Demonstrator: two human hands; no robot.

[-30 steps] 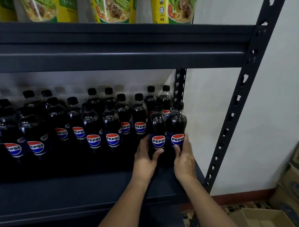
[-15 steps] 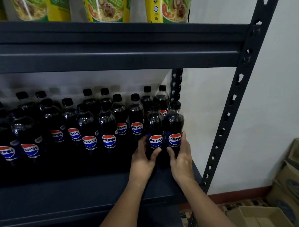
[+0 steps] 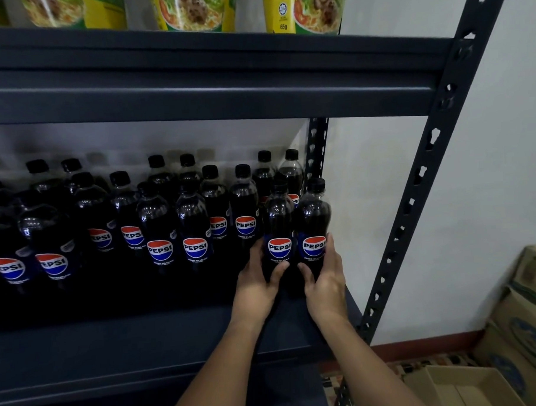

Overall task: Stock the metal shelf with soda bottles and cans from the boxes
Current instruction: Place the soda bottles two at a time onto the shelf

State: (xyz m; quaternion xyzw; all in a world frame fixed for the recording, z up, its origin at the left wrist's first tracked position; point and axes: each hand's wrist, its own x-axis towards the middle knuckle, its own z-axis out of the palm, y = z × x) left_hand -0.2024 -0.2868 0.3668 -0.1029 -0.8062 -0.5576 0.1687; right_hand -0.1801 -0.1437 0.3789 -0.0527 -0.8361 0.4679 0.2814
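Two dark plastic Pepsi bottles [image 3: 295,232], upright at right end of dark metal shelf [image 3: 143,340], gripped singly by left hand [image 3: 258,283] and right hand [image 3: 325,280]; set flush, labels forward, then release.

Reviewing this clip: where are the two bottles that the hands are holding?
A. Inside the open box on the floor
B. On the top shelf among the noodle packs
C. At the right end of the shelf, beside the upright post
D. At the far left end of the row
C: the left hand and right hand each grip a bottle standing at the right end of the shelf, near the rear post.
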